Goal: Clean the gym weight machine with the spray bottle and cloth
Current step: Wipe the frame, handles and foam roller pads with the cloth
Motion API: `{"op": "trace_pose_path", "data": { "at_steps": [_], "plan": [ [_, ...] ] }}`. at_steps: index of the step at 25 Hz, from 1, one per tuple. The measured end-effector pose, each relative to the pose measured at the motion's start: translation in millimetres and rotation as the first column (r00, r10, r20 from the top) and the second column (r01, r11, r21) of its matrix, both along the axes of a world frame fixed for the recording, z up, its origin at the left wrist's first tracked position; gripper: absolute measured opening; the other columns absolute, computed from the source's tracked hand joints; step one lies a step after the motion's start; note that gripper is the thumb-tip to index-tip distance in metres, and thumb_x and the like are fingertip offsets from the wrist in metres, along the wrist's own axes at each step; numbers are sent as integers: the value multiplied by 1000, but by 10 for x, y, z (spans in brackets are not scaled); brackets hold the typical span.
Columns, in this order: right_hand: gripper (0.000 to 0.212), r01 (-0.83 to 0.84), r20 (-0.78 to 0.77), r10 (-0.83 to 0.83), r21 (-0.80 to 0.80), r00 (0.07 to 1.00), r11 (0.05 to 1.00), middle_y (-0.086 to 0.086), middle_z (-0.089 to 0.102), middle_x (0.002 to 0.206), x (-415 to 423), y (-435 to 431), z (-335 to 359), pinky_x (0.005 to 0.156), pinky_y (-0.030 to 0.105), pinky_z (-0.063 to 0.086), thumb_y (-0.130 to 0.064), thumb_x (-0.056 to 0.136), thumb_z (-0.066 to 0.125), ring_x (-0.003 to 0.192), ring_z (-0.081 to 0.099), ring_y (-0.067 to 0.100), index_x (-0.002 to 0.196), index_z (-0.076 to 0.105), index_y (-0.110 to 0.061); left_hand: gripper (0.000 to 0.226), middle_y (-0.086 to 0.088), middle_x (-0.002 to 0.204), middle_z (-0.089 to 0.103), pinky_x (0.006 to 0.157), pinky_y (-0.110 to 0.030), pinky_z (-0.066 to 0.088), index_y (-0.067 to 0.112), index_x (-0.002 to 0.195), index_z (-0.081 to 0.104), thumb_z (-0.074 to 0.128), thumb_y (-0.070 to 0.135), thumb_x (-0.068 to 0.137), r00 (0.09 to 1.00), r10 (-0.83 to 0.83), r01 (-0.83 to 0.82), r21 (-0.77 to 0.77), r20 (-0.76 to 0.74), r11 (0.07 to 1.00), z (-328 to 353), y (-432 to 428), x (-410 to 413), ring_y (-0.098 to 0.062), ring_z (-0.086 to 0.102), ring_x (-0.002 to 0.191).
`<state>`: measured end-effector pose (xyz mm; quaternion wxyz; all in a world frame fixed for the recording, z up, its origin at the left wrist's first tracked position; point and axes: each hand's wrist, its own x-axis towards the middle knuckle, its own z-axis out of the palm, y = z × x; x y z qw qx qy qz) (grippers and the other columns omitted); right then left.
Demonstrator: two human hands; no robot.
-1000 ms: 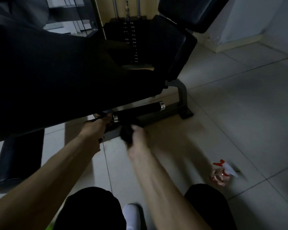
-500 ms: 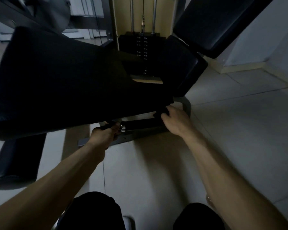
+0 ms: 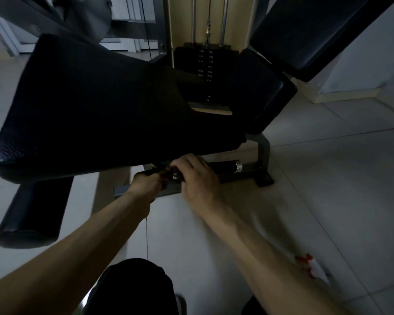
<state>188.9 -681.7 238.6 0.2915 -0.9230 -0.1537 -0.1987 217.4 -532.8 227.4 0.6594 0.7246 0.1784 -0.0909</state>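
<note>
The weight machine's big black seat pad fills the left and centre, with the weight stack behind it. Under the pad runs a black foot bar with a chrome end cap. My left hand grips the bar's left part below the pad edge. My right hand curls over the bar just right of it, with a dark cloth barely showing between the two hands. The spray bottle, white with a red trigger, lies on the floor at lower right, partly behind my right forearm.
A second black pad sits low at the left, and a tilted back pad is at upper right. The machine's grey base foot stands on the pale tiled floor. My knees are at the bottom edge.
My right hand slid left along the bar from its right end to beside my left hand. The left hand kept its grip. The spray bottle is back in view.
</note>
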Motion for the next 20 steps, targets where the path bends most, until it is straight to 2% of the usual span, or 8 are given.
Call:
{"op": "trace_pose_path", "data": {
  "at_steps": [4,7,9,11,13,15,18,20],
  "plan": [
    [48,-36,-116,22,-128,993,991,1,63,120,120,-679,136,87,38,52,11,79,60,111,60,25,114,70,-20,29,0,105,74,63,-29,34,10,106,70,67,38,96,999,-28,28,-10,-22,1000,72,-13,-20,-14,65,94],
    [48,222,-129,-241,-144,962,964,1,62,117,169,-1213,141,83,37,53,11,78,62,108,62,27,111,71,-23,33,-1,107,73,64,-26,36,9,110,69,67,39,96,999,-32,32,-7,-13,999,74,-21,-35,-15,64,94],
    [48,340,-92,-348,-89,933,936,3,61,123,149,-1114,144,90,39,54,8,82,64,112,61,26,119,70,-22,34,-3,108,73,64,-27,37,10,110,68,67,41,95,999,-37,36,-3,-19,999,68,0,-21,-19,62,98],
    [55,218,18,-218,1,976,976,5,57,132,27,-551,89,96,37,55,9,83,62,115,59,25,129,67,-20,31,-3,106,73,64,-27,37,9,109,68,67,38,96,999,-40,39,-14,-29,999,63,4,-10,-19,63,97],
    [54,37,139,-25,-87,990,996,8,54,142,-138,-37,-105,97,32,55,2,88,55,120,59,28,137,63,-18,27,-10,105,75,63,-29,35,10,105,70,67,36,97,1000,-18,19,20,-23,1000,26,4,11,-24,60,92],
    [52,-17,196,51,-174,979,985,10,55,147,-158,-90,-290,105,39,52,1,94,50,126,58,33,139,64,-17,25,-10,106,75,63,-30,36,13,101,70,68,37,96,1000,-3,4,53,-21,999,14,6,21,-24,62,94],
    [58,146,280,-85,-205,956,968,12,65,136,-83,-781,-395,97,45,56,6,87,43,116,64,38,134,69,-15,32,0,107,73,67,-29,38,12,109,69,68,42,95,1000,-20,20,9,-23,1000,65,-4,-17,-17,65,101],
    [60,267,257,-214,-194,943,944,13,66,134,-97,-1151,-391,89,46,59,8,82,48,113,66,38,134,69,-13,36,1,109,72,67,-28,38,11,113,68,67,42,95,999,-31,30,-10,-38,999,87,-13,-38,-16,64,102]
  ]
}}
